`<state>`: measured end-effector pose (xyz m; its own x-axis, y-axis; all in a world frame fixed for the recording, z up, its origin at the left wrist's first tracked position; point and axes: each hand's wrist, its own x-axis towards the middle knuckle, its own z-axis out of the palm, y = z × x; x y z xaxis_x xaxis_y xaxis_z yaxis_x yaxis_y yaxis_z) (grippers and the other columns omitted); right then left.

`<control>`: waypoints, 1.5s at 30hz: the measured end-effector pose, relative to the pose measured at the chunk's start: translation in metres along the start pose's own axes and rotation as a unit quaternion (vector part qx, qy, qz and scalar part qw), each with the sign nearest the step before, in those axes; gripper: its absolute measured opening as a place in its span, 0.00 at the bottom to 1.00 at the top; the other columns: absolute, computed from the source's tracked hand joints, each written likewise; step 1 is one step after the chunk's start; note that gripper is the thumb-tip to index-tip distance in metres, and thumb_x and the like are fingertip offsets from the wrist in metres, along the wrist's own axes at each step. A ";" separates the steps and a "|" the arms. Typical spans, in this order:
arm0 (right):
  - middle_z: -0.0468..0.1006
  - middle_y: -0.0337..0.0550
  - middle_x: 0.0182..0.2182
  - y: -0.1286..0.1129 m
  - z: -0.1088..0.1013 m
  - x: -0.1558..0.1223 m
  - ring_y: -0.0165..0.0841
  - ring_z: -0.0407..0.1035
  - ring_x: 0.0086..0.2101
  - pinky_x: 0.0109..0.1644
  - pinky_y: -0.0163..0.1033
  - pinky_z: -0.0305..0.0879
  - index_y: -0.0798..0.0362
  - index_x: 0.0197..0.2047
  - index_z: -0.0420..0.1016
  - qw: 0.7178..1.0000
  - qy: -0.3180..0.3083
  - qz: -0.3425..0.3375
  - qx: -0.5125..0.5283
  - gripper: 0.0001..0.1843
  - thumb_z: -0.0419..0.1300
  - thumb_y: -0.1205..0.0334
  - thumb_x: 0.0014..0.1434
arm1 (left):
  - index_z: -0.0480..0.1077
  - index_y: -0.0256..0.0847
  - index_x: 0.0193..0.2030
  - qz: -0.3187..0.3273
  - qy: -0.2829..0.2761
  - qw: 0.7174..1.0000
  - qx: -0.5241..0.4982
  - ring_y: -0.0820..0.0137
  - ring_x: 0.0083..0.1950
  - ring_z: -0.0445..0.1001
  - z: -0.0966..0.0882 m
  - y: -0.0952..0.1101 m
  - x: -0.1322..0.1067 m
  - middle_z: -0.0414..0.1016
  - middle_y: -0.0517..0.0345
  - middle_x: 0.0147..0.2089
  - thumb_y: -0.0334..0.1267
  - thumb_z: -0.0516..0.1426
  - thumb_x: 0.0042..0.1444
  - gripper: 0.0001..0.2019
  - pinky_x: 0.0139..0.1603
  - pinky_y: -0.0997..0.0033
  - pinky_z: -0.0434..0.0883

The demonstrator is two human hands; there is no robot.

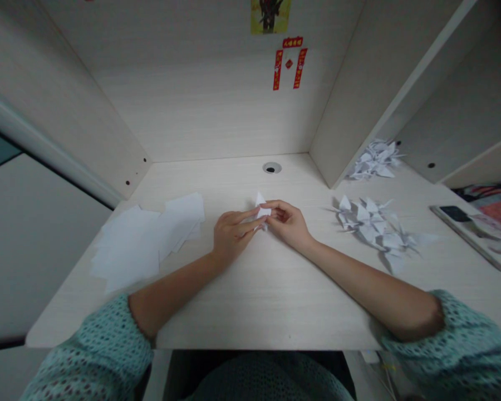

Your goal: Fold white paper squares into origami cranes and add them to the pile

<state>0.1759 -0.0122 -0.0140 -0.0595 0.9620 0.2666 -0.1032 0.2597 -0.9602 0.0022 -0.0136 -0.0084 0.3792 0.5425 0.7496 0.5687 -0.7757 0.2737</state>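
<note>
At the middle of the desk (234, 312), a small piece of folded paper (264, 212) sits between the two hands, one white point rising above the fingertips. The right hand (291, 224) pinches it between thumb and fingers; the left hand (230, 236) holds it from the other side, fingers stretched out and tips closed on the paper. Loose sheets (129, 245) lie overlapping to the left. To the right lies a pile of folded shapes (369, 223), with a second heap (378, 160) behind it and a phone (457, 214) farther right.
</note>
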 end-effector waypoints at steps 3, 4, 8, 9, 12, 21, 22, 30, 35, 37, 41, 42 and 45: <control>0.79 0.42 0.37 0.000 0.000 0.000 0.29 0.73 0.31 0.37 0.36 0.69 0.51 0.39 0.77 1.000 0.001 0.002 0.007 0.12 0.66 0.62 0.48 | 0.77 0.51 0.44 0.018 0.010 1.000 0.007 0.70 0.42 0.78 -0.004 0.002 0.003 0.79 0.56 0.48 0.37 0.60 0.56 0.10 0.45 0.66 0.69; 0.79 0.42 0.36 0.000 0.000 0.001 0.29 0.72 0.30 0.37 0.36 0.69 0.51 0.38 0.77 1.000 0.004 0.004 0.008 0.12 0.66 0.61 0.48 | 0.77 0.51 0.43 0.026 0.016 1.000 0.000 0.70 0.43 0.78 -0.006 0.004 0.004 0.79 0.56 0.48 0.36 0.60 0.56 0.09 0.45 0.66 0.69; 0.77 0.38 0.25 0.000 -0.002 0.003 0.27 0.69 0.24 0.29 0.33 0.65 0.52 0.37 0.76 0.999 0.025 0.022 0.022 0.12 0.66 0.60 0.47 | 0.77 0.52 0.41 0.066 0.017 0.997 -0.039 0.69 0.48 0.77 -0.012 0.010 0.006 0.79 0.58 0.48 0.32 0.60 0.55 0.11 0.48 0.65 0.67; 0.76 0.36 0.23 0.000 -0.002 0.003 0.26 0.68 0.23 0.27 0.33 0.63 0.52 0.38 0.76 0.999 0.030 0.028 0.026 0.13 0.66 0.59 0.47 | 0.77 0.52 0.41 0.074 0.014 0.996 -0.047 0.70 0.50 0.76 -0.013 0.012 0.006 0.79 0.59 0.47 0.31 0.60 0.55 0.11 0.50 0.66 0.66; 0.77 0.36 0.22 0.000 -0.003 0.003 0.26 0.68 0.22 0.26 0.32 0.62 0.52 0.39 0.76 0.998 0.032 0.035 0.031 0.14 0.66 0.58 0.48 | 0.75 0.52 0.46 0.039 0.017 0.997 -0.057 0.68 0.53 0.75 -0.012 0.014 0.006 0.77 0.57 0.51 0.34 0.61 0.54 0.13 0.53 0.65 0.66; 0.74 0.46 0.45 0.002 -0.004 0.003 0.36 0.71 0.44 0.46 0.42 0.68 0.47 0.39 0.79 0.996 -0.029 -0.074 -0.028 0.09 0.65 0.61 0.52 | 0.71 0.46 0.54 -0.318 -0.122 0.904 -0.258 0.62 0.50 0.76 -0.001 0.003 0.007 0.79 0.57 0.47 0.41 0.60 0.53 0.20 0.54 0.64 0.69; 0.73 0.47 0.45 0.001 -0.005 0.003 0.37 0.70 0.46 0.47 0.43 0.68 0.47 0.39 0.79 0.994 -0.041 -0.091 -0.047 0.09 0.64 0.62 0.52 | 0.74 0.44 0.49 -0.330 -0.133 0.890 -0.286 0.62 0.49 0.76 0.000 0.001 0.007 0.80 0.57 0.45 0.42 0.59 0.54 0.16 0.52 0.65 0.70; 0.67 0.48 0.48 -0.009 -0.007 0.001 0.40 0.63 0.51 0.54 0.48 0.61 0.45 0.47 0.76 0.974 -0.100 -0.137 -0.152 0.14 0.59 0.64 0.57 | 0.76 0.37 0.42 -0.371 -0.131 0.818 -0.419 0.64 0.42 0.78 0.006 -0.006 0.004 0.81 0.52 0.41 0.43 0.62 0.49 0.15 0.46 0.67 0.71; 0.70 0.47 0.47 -0.005 -0.008 0.003 0.38 0.64 0.52 0.57 0.48 0.58 0.44 0.51 0.74 0.971 -0.114 -0.141 -0.157 0.16 0.59 0.62 0.59 | 0.76 0.37 0.42 -0.389 -0.134 0.795 -0.445 0.63 0.41 0.78 0.002 -0.006 0.010 0.81 0.52 0.39 0.45 0.62 0.48 0.17 0.45 0.66 0.71; 0.71 0.47 0.47 -0.003 -0.008 0.003 0.38 0.65 0.51 0.56 0.47 0.59 0.43 0.51 0.75 0.974 -0.112 -0.130 -0.147 0.16 0.59 0.60 0.58 | 0.77 0.37 0.43 -0.390 -0.128 0.791 -0.453 0.63 0.42 0.78 0.000 -0.005 0.012 0.81 0.52 0.40 0.45 0.62 0.49 0.17 0.45 0.66 0.71; 0.71 0.46 0.48 -0.002 -0.009 0.002 0.38 0.65 0.51 0.55 0.47 0.61 0.41 0.51 0.75 0.978 -0.108 -0.114 -0.136 0.17 0.60 0.58 0.58 | 0.76 0.37 0.44 -0.397 -0.134 0.789 -0.449 0.65 0.39 0.77 -0.002 -0.005 0.013 0.80 0.52 0.41 0.45 0.61 0.50 0.18 0.41 0.68 0.70; 0.71 0.46 0.49 -0.003 -0.009 0.002 0.39 0.65 0.51 0.56 0.48 0.60 0.41 0.52 0.75 0.978 -0.109 -0.117 -0.135 0.17 0.60 0.57 0.58 | 0.76 0.37 0.44 -0.396 -0.139 0.791 -0.446 0.65 0.39 0.77 -0.001 -0.005 0.012 0.80 0.51 0.41 0.46 0.61 0.50 0.18 0.40 0.68 0.70; 0.69 0.46 0.49 -0.006 -0.009 0.002 0.40 0.64 0.52 0.58 0.49 0.59 0.41 0.50 0.76 0.974 -0.128 -0.130 -0.135 0.16 0.59 0.58 0.59 | 0.76 0.36 0.43 -0.389 -0.148 0.795 -0.442 0.65 0.39 0.76 -0.001 -0.005 0.011 0.80 0.52 0.39 0.45 0.61 0.50 0.17 0.39 0.69 0.69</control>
<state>0.1854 -0.0110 -0.0079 -0.3147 0.8177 0.4821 0.1156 0.5371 -0.8356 0.0026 -0.0037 -0.0011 0.3940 0.9191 0.0082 0.0298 -0.0217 0.9993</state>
